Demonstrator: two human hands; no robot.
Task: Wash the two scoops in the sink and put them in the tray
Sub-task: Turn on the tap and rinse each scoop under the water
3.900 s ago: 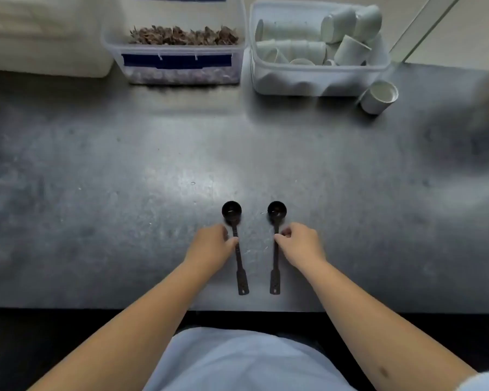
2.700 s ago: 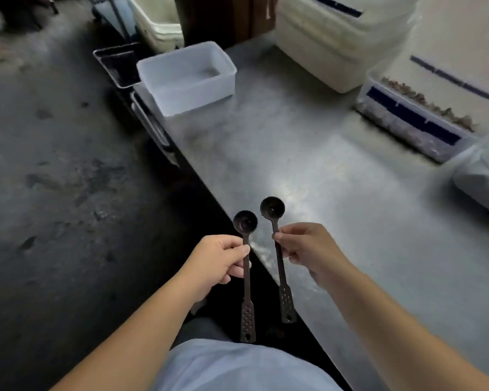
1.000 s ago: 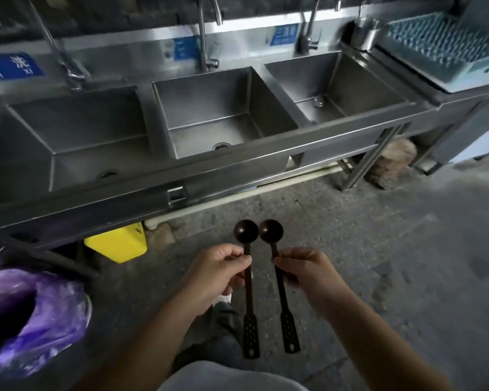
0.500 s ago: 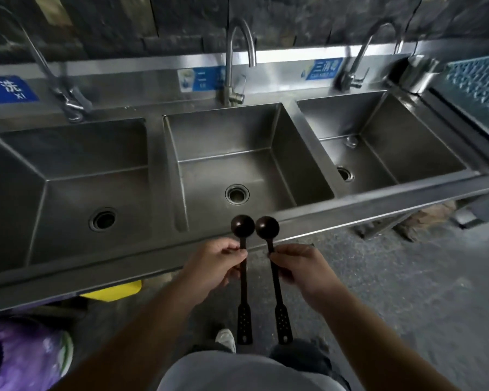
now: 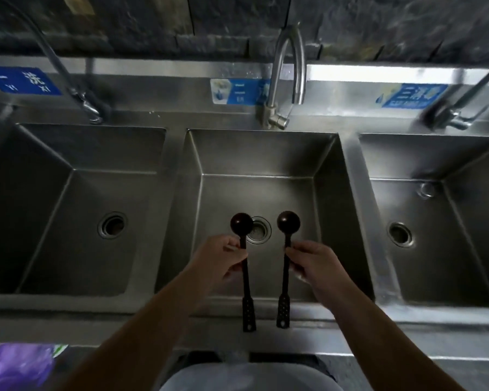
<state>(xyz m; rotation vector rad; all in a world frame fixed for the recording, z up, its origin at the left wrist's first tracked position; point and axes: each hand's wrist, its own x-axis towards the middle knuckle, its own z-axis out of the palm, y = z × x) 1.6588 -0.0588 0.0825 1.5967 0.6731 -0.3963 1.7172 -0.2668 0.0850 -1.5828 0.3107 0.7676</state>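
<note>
While over sink (image 5: pixel 266 153), two scoops (image 5: pixel 244 266), two hands (image 5: pixel 220 261)

scoops (image 5: pixel 242 223): dark brown, dotted handles | sink (image 5: pixel 331 210): grey steel | signs (image 5: pixel 23 80): blue | bag (image 5: pixel 17 365): purple

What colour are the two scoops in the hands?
Dark brown, nearly black, both scoops; the head view shows it.
</note>
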